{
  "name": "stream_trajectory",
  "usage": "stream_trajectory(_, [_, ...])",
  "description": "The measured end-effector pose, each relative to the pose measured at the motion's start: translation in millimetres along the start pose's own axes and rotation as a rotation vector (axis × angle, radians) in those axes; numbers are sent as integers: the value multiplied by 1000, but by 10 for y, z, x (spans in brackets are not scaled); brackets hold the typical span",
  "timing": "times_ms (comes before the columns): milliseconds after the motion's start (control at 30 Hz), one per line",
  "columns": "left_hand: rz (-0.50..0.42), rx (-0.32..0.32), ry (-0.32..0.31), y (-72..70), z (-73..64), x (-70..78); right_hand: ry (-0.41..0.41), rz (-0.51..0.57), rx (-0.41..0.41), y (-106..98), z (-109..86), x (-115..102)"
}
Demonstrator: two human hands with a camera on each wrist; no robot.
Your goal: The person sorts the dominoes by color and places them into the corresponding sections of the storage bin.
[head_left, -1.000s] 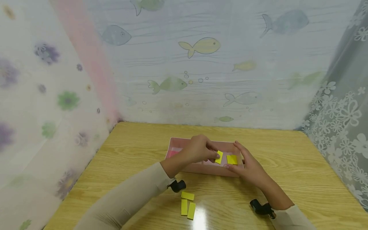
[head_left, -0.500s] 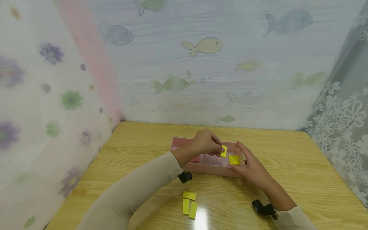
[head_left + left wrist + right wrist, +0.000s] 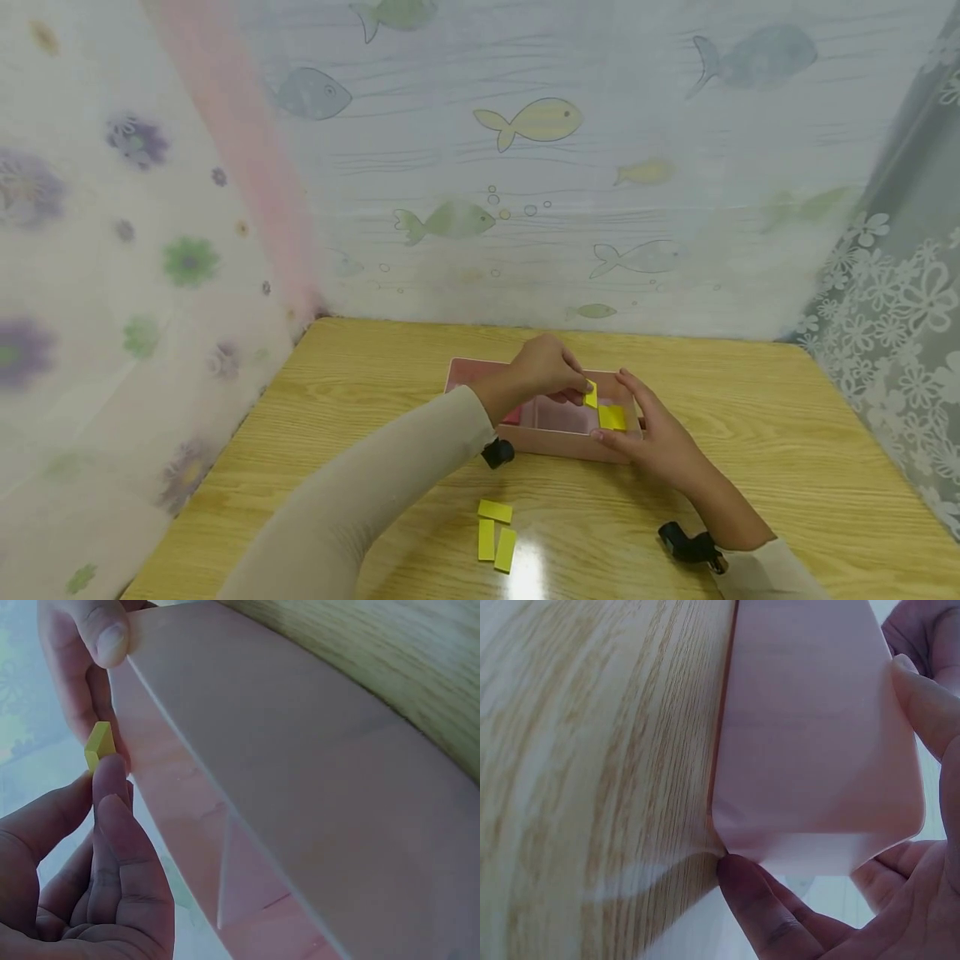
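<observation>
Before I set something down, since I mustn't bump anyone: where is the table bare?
The table is bare left of the box and right of the right hand. Crowded: the box's right half, at the left hand, and around three yellow pieces in front.

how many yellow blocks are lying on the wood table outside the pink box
3: a crosswise block nearest the pink box, and below it in the head view, a left block and a right block side by side. The left sleeve could hide others.
</observation>
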State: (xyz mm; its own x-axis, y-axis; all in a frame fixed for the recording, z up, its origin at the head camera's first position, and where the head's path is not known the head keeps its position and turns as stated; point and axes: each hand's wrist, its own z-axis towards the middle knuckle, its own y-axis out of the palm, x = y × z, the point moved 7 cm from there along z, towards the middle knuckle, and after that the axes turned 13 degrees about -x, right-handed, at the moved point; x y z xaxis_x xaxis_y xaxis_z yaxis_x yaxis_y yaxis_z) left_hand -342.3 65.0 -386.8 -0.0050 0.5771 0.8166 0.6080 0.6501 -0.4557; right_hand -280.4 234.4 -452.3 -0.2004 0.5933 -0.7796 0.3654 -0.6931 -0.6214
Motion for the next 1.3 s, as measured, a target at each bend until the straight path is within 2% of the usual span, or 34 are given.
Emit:
stream_trajectory(233, [10,14,-31,33,108,-17,-1,-4,9,-3,3,10])
stream_trajectory(433, [63,14,-50,101,238,-73,-3,-12,11,-6,16,16])
stream_trajectory(800, [105,34,-49,100,234,-61,11,1,8,0,12,21])
stream_trajectory(1300, [112,29,-52,109,229,-41,-7,10,2,-8,-3,-40])
